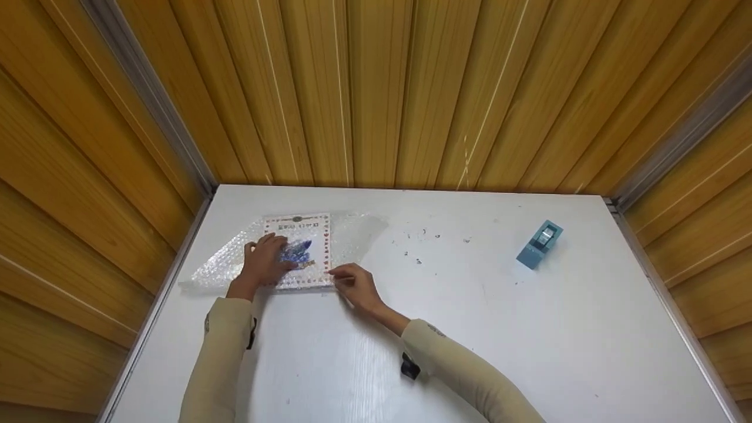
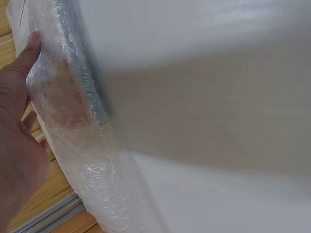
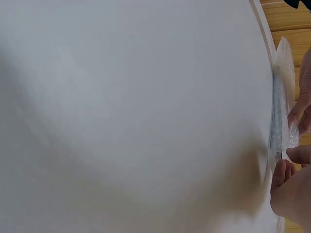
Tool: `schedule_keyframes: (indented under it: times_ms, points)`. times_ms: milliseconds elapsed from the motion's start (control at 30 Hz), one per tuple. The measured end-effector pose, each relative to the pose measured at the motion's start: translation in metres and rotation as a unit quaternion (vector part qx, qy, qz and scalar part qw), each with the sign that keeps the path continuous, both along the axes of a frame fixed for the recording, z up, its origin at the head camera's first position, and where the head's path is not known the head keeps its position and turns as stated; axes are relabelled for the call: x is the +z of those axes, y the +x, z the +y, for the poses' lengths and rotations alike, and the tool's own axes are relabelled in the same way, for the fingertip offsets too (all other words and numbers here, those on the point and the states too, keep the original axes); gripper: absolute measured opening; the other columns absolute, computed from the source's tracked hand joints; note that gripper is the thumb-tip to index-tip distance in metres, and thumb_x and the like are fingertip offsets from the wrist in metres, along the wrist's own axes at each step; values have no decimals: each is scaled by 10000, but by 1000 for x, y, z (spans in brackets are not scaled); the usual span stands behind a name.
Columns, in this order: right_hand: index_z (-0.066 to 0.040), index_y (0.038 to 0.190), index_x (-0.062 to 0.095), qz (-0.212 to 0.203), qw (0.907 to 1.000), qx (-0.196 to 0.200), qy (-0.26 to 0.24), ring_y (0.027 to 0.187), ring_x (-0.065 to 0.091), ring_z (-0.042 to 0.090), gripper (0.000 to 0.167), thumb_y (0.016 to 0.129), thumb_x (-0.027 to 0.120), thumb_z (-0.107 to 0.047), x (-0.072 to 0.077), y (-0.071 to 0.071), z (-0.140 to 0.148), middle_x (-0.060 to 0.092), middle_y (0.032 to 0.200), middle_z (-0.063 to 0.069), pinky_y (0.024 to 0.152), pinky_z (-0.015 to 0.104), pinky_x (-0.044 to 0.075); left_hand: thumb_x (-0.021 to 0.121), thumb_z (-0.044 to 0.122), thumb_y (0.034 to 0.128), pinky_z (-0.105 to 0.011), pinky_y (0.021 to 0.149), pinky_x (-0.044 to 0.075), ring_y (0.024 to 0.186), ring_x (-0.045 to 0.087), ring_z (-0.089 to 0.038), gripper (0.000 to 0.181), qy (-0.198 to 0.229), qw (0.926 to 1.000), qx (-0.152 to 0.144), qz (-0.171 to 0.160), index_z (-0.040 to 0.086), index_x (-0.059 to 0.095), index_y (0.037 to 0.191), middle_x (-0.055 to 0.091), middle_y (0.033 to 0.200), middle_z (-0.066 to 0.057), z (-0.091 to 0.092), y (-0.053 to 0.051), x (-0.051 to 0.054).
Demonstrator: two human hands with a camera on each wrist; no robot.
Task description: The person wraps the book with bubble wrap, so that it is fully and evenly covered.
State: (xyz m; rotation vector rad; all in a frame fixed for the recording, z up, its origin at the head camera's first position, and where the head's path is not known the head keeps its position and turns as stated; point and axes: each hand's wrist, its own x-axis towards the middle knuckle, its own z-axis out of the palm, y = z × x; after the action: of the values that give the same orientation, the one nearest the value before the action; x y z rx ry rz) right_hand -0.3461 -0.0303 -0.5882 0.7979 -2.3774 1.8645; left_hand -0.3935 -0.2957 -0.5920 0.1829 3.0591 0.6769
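Observation:
A flat white book (image 1: 320,247) with a blue picture and a red patterned border lies at the table's left, covered by clear bubble wrap (image 1: 226,258). The wrap spreads past it on both sides. My left hand (image 1: 267,258) rests on the book's left part, fingers spread; in the left wrist view the thumb (image 2: 33,46) lies over the wrapped surface. At the lower right corner, my right hand (image 1: 358,288) pinches the edge of the wrap between thumb and fingers. The right wrist view shows that hand (image 3: 294,194) beside the wrapped edge, partly cut off by the frame.
A blue tape dispenser (image 1: 539,244) with a roll of clear tape stands at the right of the white table (image 1: 470,329). Small dark specks (image 1: 418,261) dot the table's middle. Wood-patterned walls (image 1: 376,94) enclose the back and sides.

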Motion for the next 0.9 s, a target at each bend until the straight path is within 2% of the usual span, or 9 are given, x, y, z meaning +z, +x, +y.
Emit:
schedule_keyframes:
  times_ms: [100, 200, 300, 367, 600, 767, 900]
  points:
    - [140, 1075, 690, -7, 9999, -113, 130, 1012, 689, 489, 231, 867, 608, 196, -19, -9, 2, 686, 1076, 306, 898, 539, 587, 794, 341, 882, -647, 1147, 206, 1429, 408, -409, 638, 272, 9995, 114, -102, 42, 531, 1382, 574, 1427, -202, -2, -2, 1]
    - [76, 1104, 716, -78, 9995, -190, 232, 1027, 711, 418, 254, 879, 628, 155, -34, -17, 4, 711, 1096, 237, 908, 480, 599, 820, 323, 863, -631, 1163, 180, 1399, 434, -413, 750, 393, 9988, 218, -180, 74, 444, 1463, 591, 1412, -193, -2, -6, 2]
    - [50, 1123, 722, -158, 9992, -190, 307, 1036, 715, 389, 266, 886, 632, 133, -35, -19, 7, 718, 1108, 210, 917, 452, 601, 832, 332, 848, -629, 1166, 178, 1376, 458, -402, 849, 257, 9993, 242, -125, 114, 366, 1523, 614, 1403, -167, -1, -10, 2]
    - [51, 1126, 720, -157, 9993, -173, 306, 1034, 714, 388, 266, 887, 632, 128, -36, -20, 8, 716, 1108, 209, 917, 443, 602, 834, 330, 847, -637, 1165, 167, 1358, 471, -395, 849, 194, 9994, 254, -105, 137, 358, 1523, 623, 1387, -158, -1, -12, 2]
    - [49, 1130, 718, -207, 9990, -215, 331, 1041, 711, 381, 250, 904, 630, 112, -35, -20, 14, 710, 1114, 209, 919, 433, 601, 817, 314, 860, -678, 1143, 143, 1335, 464, -389, 619, 182, 9996, 195, -7, 160, 538, 1391, 638, 1371, -132, 3, -14, 1]
    - [34, 1139, 717, -357, 9984, -232, 385, 1056, 710, 358, 254, 915, 623, 106, -33, -17, 16, 705, 1128, 193, 916, 422, 601, 763, 381, 895, -722, 1126, 174, 1369, 434, -406, 632, -214, 9998, 19, -60, 150, 556, 1446, 555, 1489, -150, 2, -12, -2]
    - [51, 1139, 713, -280, 9985, -243, 398, 1045, 711, 375, 253, 912, 620, 115, -32, -17, 15, 702, 1122, 217, 909, 444, 602, 738, 402, 909, -755, 1120, 189, 1392, 414, -439, 667, -508, 9986, -58, -104, 120, 531, 1477, 518, 1504, -194, 1, -10, 0]
